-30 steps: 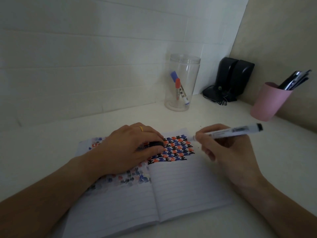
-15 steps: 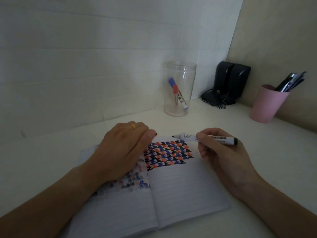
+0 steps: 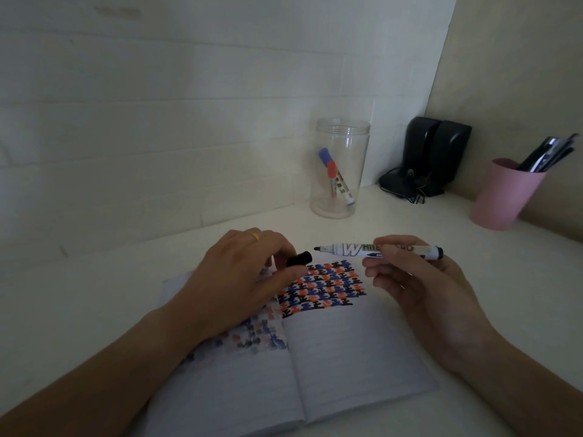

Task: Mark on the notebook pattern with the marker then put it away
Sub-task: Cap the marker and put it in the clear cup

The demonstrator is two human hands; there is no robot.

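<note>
Fingers (image 3: 383, 247) pinch marker (image 3: 356, 249) mid-barrel; tip faces left hand's (image 3: 243, 272) cap (image 3: 299, 258).

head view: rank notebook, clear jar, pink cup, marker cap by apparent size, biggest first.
1. notebook, though it lies nearest the camera
2. clear jar
3. pink cup, close to the jar, so that order is unsure
4. marker cap, in the left hand
</note>
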